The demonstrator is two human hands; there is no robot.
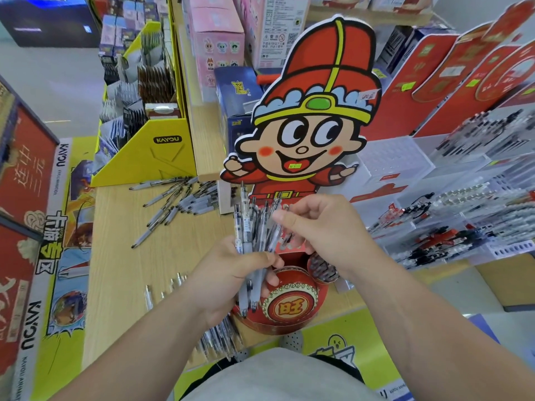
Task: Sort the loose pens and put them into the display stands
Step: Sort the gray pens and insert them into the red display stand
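Observation:
My left hand (228, 273) grips a bundle of grey-barrelled pens (252, 227), held upright in front of the red cartoon-figure display stand (292, 308). My right hand (321, 227) is at the top of the bundle, its thumb and fingers pinching one of the pens. A round pen cup (322, 267) on the stand holds several pens, just under my right wrist. A pile of loose pens (176, 201) lies on the wooden counter (121, 256) behind my left hand. More loose pens (165, 287) lie left of my left forearm, and others (220, 340) under it.
A yellow card display box (162, 151) stands at the back left of the counter. Clear acrylic pen racks (463, 209) filled with pens fill the right side. Red boxes (23, 183) lie along the left edge. Pink boxes (217, 39) stand behind the cartoon figure.

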